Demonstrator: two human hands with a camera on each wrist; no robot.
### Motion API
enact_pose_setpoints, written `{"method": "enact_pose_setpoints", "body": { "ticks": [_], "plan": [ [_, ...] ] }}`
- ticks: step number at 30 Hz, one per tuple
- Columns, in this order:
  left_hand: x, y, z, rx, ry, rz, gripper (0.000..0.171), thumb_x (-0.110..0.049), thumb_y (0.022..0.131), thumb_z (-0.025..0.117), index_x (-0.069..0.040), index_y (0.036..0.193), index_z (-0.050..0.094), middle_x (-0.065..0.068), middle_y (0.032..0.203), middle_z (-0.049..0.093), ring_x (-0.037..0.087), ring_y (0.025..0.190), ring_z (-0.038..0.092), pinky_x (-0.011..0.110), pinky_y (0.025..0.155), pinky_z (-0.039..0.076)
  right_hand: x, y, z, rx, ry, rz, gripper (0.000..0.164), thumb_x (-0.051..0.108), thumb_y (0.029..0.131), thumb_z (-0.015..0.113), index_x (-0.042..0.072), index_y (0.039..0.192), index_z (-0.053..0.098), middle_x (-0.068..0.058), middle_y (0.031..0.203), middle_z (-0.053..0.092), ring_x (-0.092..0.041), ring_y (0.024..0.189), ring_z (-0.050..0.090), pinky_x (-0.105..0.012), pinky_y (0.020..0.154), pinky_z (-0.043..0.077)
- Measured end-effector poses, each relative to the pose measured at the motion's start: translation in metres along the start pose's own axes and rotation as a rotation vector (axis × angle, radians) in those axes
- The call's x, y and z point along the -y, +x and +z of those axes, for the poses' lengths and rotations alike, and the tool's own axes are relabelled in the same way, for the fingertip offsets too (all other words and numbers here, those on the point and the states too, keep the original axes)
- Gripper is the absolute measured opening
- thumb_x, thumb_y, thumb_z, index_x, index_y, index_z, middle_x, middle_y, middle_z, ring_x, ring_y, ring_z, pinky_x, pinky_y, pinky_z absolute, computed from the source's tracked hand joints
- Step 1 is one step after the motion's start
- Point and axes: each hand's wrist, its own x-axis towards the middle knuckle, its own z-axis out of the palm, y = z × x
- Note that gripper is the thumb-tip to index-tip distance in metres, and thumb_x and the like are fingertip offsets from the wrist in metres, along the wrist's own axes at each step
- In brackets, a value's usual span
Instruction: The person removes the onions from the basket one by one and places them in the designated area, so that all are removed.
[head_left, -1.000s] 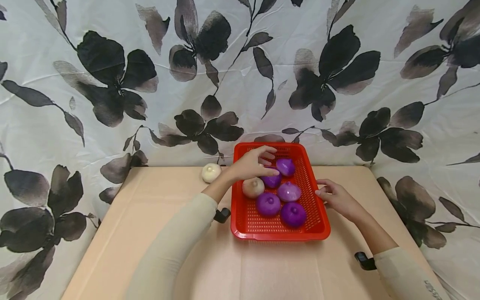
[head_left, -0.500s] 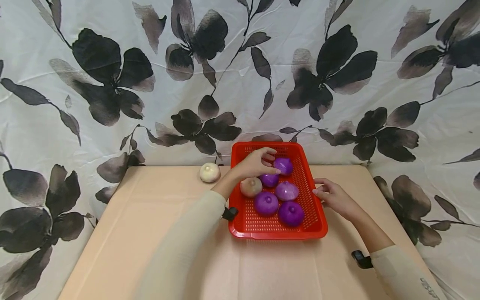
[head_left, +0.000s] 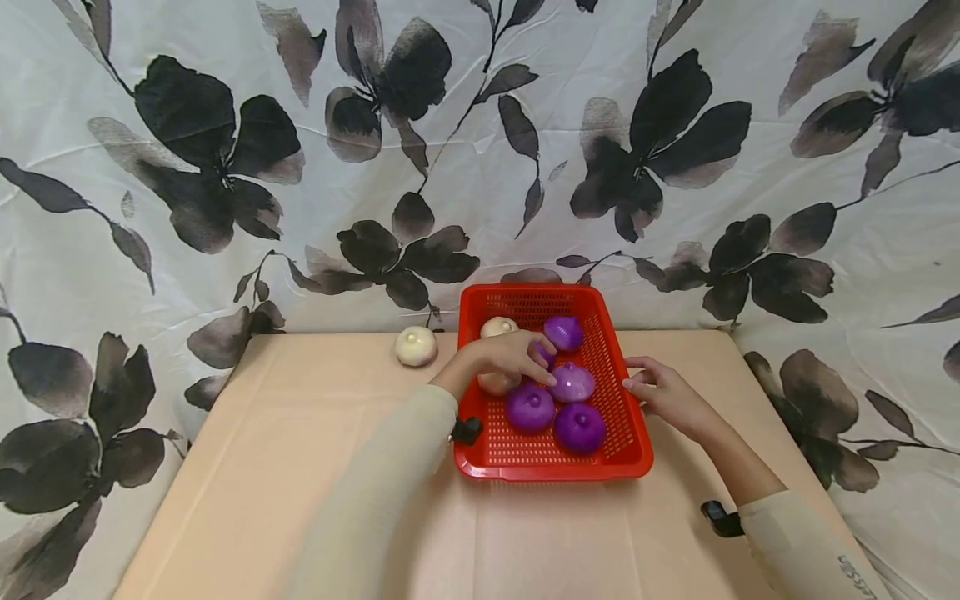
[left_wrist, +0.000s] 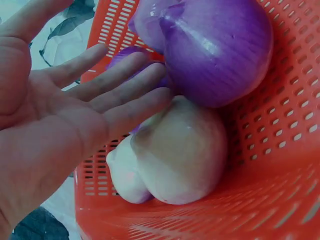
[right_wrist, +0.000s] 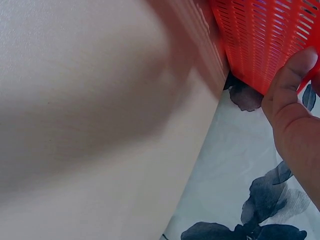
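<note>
A red perforated plastic basket (head_left: 517, 460) holds several purple onions (head_left: 580, 427) and two pale onions. My left hand (head_left: 513, 357) is over the basket's left half, above the onions. In the left wrist view its palm shows and its fingers (left_wrist: 135, 95) are stretched out, with nothing held. The tan pale onion (left_wrist: 182, 155) lies just beyond the little finger; a whiter onion (head_left: 498, 327) sits at the back left corner of the basket. My right hand (head_left: 671, 398) grips the basket's right rim, its thumb (right_wrist: 290, 80) against the outer wall.
Another white onion (head_left: 416, 346) lies on the table outside the basket, to its left near the back edge. The table (head_left: 300, 467) has a light tan cover. Behind it hangs a white cloth (head_left: 525, 192) with dark flowers.
My left hand has drawn back toward me inside the basket, and the white onion at the back left corner has come into sight. My right hand stays on the rim.
</note>
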Motion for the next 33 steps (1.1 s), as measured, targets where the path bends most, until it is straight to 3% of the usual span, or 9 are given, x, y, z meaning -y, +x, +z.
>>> {"method": "enact_pose_setpoints", "body": {
  "ticks": [7, 14, 18, 23, 29, 33],
  "plan": [
    [0.002, 0.0, 0.008, 0.076, 0.039, -0.037, 0.068, -0.028, 0.088, 0.083, -0.005, 0.144, 0.052, 0.019, 0.141, 0.058, 0.027, 0.124, 0.059, 0.045, 0.11, 0.05, -0.001, 0.0, 0.0, -0.005, -0.003, -0.002, 0.053, 0.01, 0.106, 0.056, -0.01, 0.15, 0.035, -0.021, 0.106, 0.061, -0.018, 0.087, 0.069, -0.03, 0.073, 0.063],
    [0.009, 0.001, 0.014, 0.1, -0.029, -0.037, 0.073, -0.01, 0.083, 0.086, -0.001, 0.145, 0.049, 0.022, 0.145, 0.053, 0.038, 0.139, 0.048, 0.047, 0.117, 0.043, -0.002, 0.001, 0.0, -0.006, -0.012, -0.011, 0.053, 0.011, 0.106, 0.057, -0.01, 0.149, 0.036, -0.016, 0.102, 0.062, -0.018, 0.085, 0.07, -0.031, 0.073, 0.063],
    [0.011, 0.001, 0.015, 0.115, -0.026, -0.049, 0.072, -0.003, 0.082, 0.085, -0.001, 0.145, 0.05, 0.022, 0.147, 0.052, 0.038, 0.14, 0.047, 0.044, 0.115, 0.045, -0.002, 0.0, 0.001, -0.01, -0.004, -0.003, 0.053, 0.012, 0.106, 0.057, -0.009, 0.15, 0.036, -0.019, 0.105, 0.062, -0.018, 0.086, 0.07, -0.031, 0.074, 0.063],
    [0.01, 0.0, 0.016, 0.129, 0.079, -0.077, 0.062, 0.002, 0.083, 0.081, -0.007, 0.139, 0.056, 0.015, 0.145, 0.058, 0.027, 0.135, 0.053, 0.038, 0.111, 0.048, 0.0, -0.001, 0.002, -0.005, -0.001, 0.0, 0.053, 0.01, 0.106, 0.056, -0.01, 0.15, 0.034, -0.023, 0.107, 0.061, -0.018, 0.087, 0.07, -0.031, 0.074, 0.063],
    [0.006, -0.001, 0.02, 0.136, 0.088, -0.131, 0.055, 0.009, 0.082, 0.077, -0.007, 0.132, 0.06, 0.008, 0.134, 0.062, 0.023, 0.125, 0.056, 0.041, 0.109, 0.051, 0.001, -0.001, 0.002, -0.005, -0.002, 0.004, 0.054, 0.011, 0.106, 0.056, -0.01, 0.151, 0.034, -0.024, 0.108, 0.061, -0.02, 0.088, 0.07, -0.032, 0.075, 0.063],
    [0.007, 0.0, 0.02, 0.135, 0.106, -0.117, 0.053, 0.006, 0.083, 0.079, -0.006, 0.131, 0.061, 0.006, 0.129, 0.064, 0.022, 0.121, 0.058, 0.039, 0.108, 0.052, 0.002, -0.001, 0.002, -0.004, 0.004, 0.007, 0.054, 0.01, 0.106, 0.056, -0.01, 0.151, 0.034, -0.024, 0.107, 0.06, -0.019, 0.087, 0.07, -0.031, 0.075, 0.063]
  ]
}}
